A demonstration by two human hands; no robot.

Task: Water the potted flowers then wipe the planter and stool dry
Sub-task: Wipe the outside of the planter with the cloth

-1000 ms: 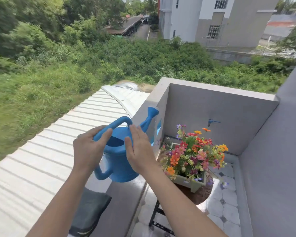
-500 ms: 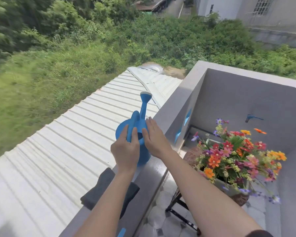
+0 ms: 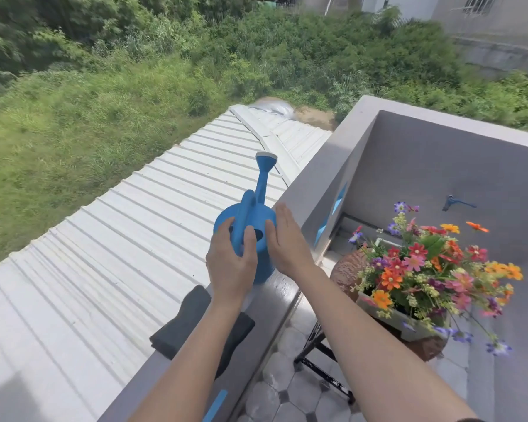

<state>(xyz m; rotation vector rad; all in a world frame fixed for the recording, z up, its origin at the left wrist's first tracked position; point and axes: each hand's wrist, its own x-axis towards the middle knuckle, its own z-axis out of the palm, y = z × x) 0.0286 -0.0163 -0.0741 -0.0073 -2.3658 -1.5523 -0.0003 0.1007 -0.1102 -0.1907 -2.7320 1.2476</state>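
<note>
A blue watering can (image 3: 258,208) stands upright on the grey ledge (image 3: 282,287), its spout pointing away. My left hand (image 3: 230,263) grips the can's top handle, thumb and fingers curled round it. My right hand (image 3: 287,239) lies flat against the can's right side with straight fingers. To the right, colourful flowers (image 3: 424,269) fill a pale rectangular planter (image 3: 387,318) that sits on a round brown stool (image 3: 345,269) with black legs. A dark folded cloth (image 3: 186,327) lies on the ledge under my left forearm.
A white corrugated roof (image 3: 119,254) slopes away left of the ledge. Grey balcony walls (image 3: 424,166) enclose the corner, with a blue tap (image 3: 453,202) on the far wall. The floor has octagonal tiles (image 3: 290,388). Green brush lies beyond.
The view has swung down and left. The can has turned so its spout points away from me, and it now stands on the ledge. Both hands stay on it.
</note>
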